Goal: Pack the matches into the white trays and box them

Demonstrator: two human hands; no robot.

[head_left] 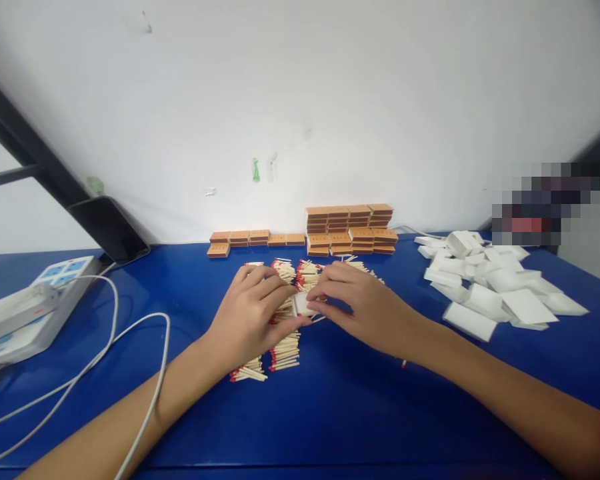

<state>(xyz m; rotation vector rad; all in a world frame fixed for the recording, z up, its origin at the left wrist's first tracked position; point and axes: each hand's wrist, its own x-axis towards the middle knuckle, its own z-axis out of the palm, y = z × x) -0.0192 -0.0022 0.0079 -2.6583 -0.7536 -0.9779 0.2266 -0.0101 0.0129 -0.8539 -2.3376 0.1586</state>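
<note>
Small white open tray, pinched in left hand and right hand grip, over red-tipped matches

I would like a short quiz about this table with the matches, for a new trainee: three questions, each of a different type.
1. True or false: the left hand and the right hand both touch the small white tray.
2. Multiple choice: on the blue table, the heap of white trays lies A) on the person's right, B) on the person's left, C) directly under the hands.
3. Fill in: the matches lying under the hands have ___ heads.
Key: 1 true; 2 A; 3 red.
</note>
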